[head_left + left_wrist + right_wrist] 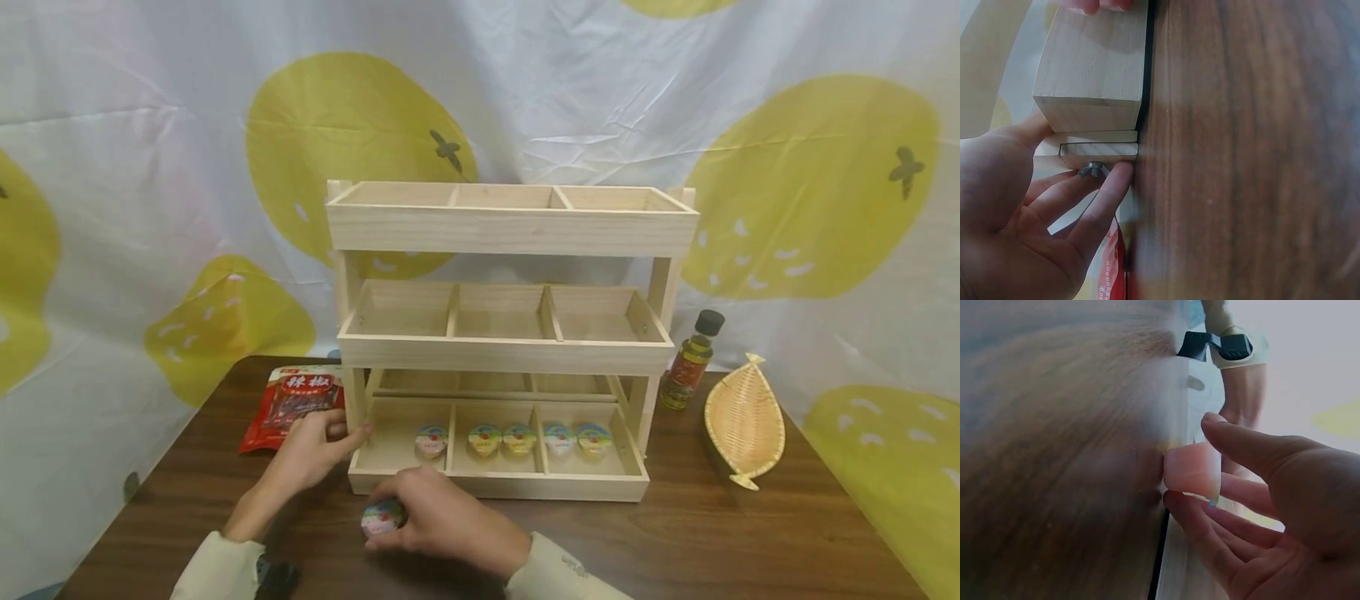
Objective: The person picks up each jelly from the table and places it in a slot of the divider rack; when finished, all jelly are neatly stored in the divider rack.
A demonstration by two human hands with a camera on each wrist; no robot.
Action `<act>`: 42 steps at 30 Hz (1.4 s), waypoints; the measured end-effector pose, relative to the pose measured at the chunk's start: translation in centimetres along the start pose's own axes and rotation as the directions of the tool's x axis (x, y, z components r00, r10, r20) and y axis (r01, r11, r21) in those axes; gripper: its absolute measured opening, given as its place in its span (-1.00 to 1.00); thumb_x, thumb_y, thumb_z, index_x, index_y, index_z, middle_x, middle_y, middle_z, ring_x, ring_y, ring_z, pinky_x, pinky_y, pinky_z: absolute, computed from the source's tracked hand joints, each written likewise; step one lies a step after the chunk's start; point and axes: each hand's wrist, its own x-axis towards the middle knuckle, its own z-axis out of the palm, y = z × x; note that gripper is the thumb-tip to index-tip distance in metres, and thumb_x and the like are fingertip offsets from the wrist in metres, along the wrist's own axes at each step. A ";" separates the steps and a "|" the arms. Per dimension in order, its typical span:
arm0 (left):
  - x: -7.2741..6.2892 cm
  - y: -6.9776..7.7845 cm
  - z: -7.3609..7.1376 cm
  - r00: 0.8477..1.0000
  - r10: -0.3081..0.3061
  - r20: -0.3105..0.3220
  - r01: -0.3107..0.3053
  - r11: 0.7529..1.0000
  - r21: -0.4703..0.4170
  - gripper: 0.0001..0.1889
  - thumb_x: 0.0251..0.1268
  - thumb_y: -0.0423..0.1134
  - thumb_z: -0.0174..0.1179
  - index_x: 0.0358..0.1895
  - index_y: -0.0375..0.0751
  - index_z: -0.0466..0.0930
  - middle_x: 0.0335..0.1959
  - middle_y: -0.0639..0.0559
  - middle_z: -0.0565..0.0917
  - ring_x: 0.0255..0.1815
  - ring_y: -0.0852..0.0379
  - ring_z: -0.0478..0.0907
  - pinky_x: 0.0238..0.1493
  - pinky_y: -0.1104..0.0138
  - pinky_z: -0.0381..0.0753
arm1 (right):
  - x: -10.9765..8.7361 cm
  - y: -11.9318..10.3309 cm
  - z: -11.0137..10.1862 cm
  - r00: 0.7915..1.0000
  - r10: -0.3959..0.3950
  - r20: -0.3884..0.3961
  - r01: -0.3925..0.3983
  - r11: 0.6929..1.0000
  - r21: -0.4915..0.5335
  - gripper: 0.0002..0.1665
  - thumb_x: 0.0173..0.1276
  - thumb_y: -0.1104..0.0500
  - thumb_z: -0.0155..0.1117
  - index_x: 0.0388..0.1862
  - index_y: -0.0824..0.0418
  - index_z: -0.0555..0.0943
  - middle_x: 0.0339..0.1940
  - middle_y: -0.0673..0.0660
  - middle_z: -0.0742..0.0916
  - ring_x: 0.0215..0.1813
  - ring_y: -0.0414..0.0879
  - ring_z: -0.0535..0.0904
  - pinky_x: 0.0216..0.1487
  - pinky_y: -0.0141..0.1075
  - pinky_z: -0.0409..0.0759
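Note:
My right hand (442, 517) pinches a small pink jelly cup (382, 518) between thumb and fingers, just in front of the wooden rack's lower left corner. In the right wrist view the jelly cup (1191, 469) stands right at the tabletop, its printed lid toward the palm. The three-tier wooden rack (517, 229) has its left post held by my left hand (313, 450); the left wrist view has thumb and fingers on either side of the post (1100, 149), near a dark bolt. On the bottom tier sit one pink jelly cup (431, 442) at left and pairs in the middle and right compartments.
A red snack bag (300, 400) lies behind my left hand. Right of the rack stand an oil bottle (690, 362) with a black cap and a leaf-shaped woven basket (746, 425). A patterned cloth (555, 100) hangs behind the brown table (712, 542).

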 end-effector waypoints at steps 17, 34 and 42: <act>-0.1 0.1 0.0 1.000 0.000 -0.017 0.000 1.000 0.010 -0.46 0.57 0.12 0.32 0.26 -0.30 0.73 0.06 -0.15 0.86 0.29 -0.24 0.73 0.28 -0.15 0.69 | 0.6 0.9 -0.7 0.988 -0.025 -0.149 0.055 0.979 0.199 -0.54 0.36 -0.08 0.64 0.11 0.12 0.80 -0.09 -0.06 0.89 -0.26 -0.55 0.64 -0.23 -0.66 0.61; -0.2 -0.2 -0.1 0.998 0.056 -0.041 -0.055 0.998 0.024 -0.49 0.55 0.07 0.35 0.25 -0.31 0.74 0.04 -0.14 0.87 0.25 -0.22 0.76 0.24 -0.11 0.73 | 2.9 4.4 -1.4 0.954 0.119 -0.275 -0.084 0.987 0.138 -0.44 0.29 0.01 0.70 0.20 0.18 0.76 0.09 0.08 0.87 0.09 -0.11 0.79 0.20 -0.32 0.71; -0.1 -0.2 0.0 0.998 0.060 -0.037 -0.060 0.998 0.017 -0.49 0.56 0.09 0.34 0.25 -0.29 0.74 0.04 -0.11 0.87 0.24 -0.19 0.77 0.23 -0.10 0.73 | 4.3 5.4 -1.3 0.963 0.165 -0.214 -0.158 0.986 0.049 -0.44 0.31 -0.02 0.68 0.22 0.16 0.76 0.07 0.10 0.88 0.02 -0.08 0.81 0.10 -0.32 0.72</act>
